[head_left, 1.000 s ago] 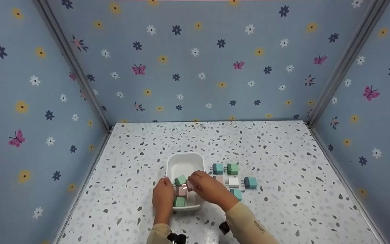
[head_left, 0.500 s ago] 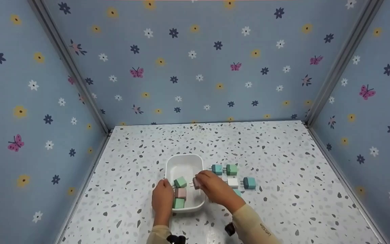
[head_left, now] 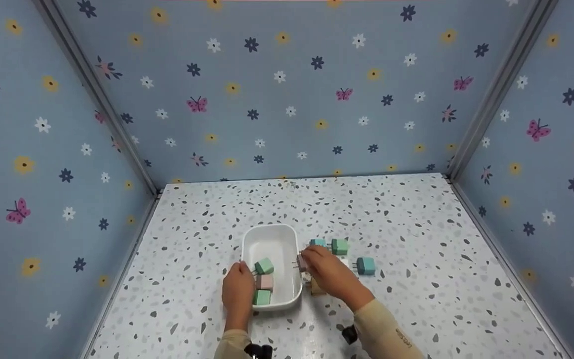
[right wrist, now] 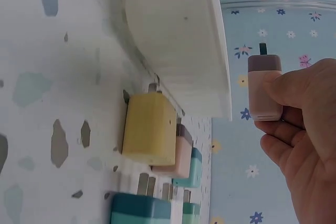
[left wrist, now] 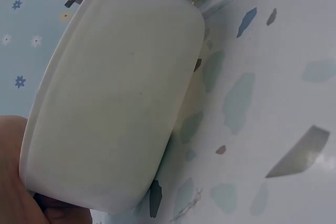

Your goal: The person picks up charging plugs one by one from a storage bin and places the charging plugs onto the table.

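Note:
My left hand (head_left: 238,289) holds the left wall of a white plastic tub (head_left: 269,247). Two green charger plugs, one near the middle (head_left: 264,266) and one at the front (head_left: 262,298), lie in it with a pink plug (head_left: 265,282) between them. Over the tub's right rim, my right hand (head_left: 334,275) pinches another pink charger plug (right wrist: 264,93) between thumb and fingers, its prongs pointing at the tub. The right wrist view shows it raised above the tabletop. Below that hand, a yellow plug (right wrist: 149,129) rests close beside the tub.
Right of the tub, more plugs lie on the speckled table (head_left: 416,309): a green one (head_left: 340,247), a blue one (head_left: 365,266) and another blue one (head_left: 318,243). The right hand partly covers others. Flower-patterned panels (head_left: 287,99) enclose the table at the back and sides.
My right hand has moved right with the pink plug, from over the tub's contents to its right rim. The left hand stays on the tub. The yellow plug has come into view.

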The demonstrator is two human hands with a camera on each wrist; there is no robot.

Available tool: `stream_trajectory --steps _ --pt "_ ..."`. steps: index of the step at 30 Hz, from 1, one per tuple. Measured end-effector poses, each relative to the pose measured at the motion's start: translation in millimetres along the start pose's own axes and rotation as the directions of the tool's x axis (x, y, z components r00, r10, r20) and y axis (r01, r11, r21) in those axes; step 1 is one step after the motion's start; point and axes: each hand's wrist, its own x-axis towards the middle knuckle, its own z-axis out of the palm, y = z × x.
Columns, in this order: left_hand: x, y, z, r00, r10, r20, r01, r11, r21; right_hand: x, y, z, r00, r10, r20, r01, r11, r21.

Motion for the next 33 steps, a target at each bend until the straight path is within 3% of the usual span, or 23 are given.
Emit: stream_trajectory --steps 11,19,33 --pt "-0.6 -0.7 0.6 1.000 -0.016 0.002 0.016 1.000 0.004 -17.7 13.5 -13.4 0.994 0.108 0.001 -0.108 0.993 0.053" --pt "-4.1 0.7 -1.6 1.000 -0.001 -0.010 0.001 1.000 -0.007 -38.6 25.7 -18.4 0.989 0.130 -0.065 -0.129 0.991 0.021" --pt "-1.3 3.3 -1.4 1.000 -0.020 0.002 0.020 1.000 0.010 -61.0 42.6 -24.5 0.972 0.222 -0.081 -0.217 0.974 0.060"
